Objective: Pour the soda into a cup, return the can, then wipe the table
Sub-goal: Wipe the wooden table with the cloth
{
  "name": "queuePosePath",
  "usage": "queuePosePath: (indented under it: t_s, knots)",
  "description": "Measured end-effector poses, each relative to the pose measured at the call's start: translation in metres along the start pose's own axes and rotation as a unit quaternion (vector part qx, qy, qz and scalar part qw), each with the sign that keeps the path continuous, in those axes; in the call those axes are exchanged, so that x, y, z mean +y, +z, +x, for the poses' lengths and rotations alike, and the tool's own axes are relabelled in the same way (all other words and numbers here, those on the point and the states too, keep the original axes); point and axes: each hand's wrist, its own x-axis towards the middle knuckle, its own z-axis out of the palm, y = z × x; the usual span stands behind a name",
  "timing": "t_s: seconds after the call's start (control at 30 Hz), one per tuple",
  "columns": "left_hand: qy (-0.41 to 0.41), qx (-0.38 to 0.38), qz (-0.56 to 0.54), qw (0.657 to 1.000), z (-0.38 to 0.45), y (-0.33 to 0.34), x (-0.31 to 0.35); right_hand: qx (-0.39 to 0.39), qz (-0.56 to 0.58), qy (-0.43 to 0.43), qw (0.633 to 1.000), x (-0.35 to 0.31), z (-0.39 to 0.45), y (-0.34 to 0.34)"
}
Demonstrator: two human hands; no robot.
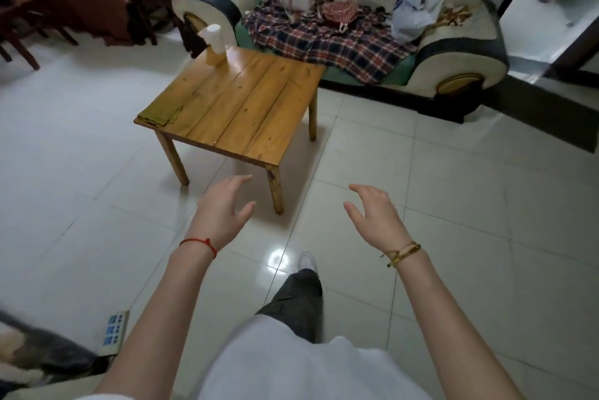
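Both hands are hanging empty over the pale glossy tiled floor [453, 192], touching nothing. The left hand [220, 208], with a red string bracelet [198, 242] at the wrist, is showing fingers [238, 180] released and loosely curved, thumb spread apart from them. The right hand [376, 211], with a woven yellow-brown wrist cord [402, 252], is doing the same: fingers [358, 188] slack, half-spread, gripping nothing.

The small square orange-brown plank-topped wooden surface [246, 104] is sitting ahead of both hands; its near corner leg is showing between them, a bit closer to the left hand. The white paper cup [216, 38] is standing at the far left corner of that surface, well apart from either hand, blurred; can't tell what's in it. A blurred yellowish object is sitting just beside it at its base; can't tell what that is.

Behind the surface a cream-and-black sofa [453, 53] is carrying a plaid blanket [327, 40] and a white plastic bag [413, 15].
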Motion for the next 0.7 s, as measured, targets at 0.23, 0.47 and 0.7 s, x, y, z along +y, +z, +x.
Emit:
queuePosePath:
  t_s: [0.23, 0.47, 0.7]
  knots:
    - [0.027, -0.002, -0.014, 1.0, 0.135, 0.023, 0.039, 0.022, -0.004, 0.028, 0.999, 0.044, 0.115, -0.051]
    - [0.053, 0.012, 0.002, 0.998, 0.272, 0.023, 0.072, 0.05, -0.007, 0.009, 0.999, 0.061, 0.245, -0.117]
    - [0.007, 0.023, 0.027, 0.999, 0.355, 0.02, 0.079, 0.012, -0.005, -0.025, 1.0, 0.063, 0.346, -0.128]
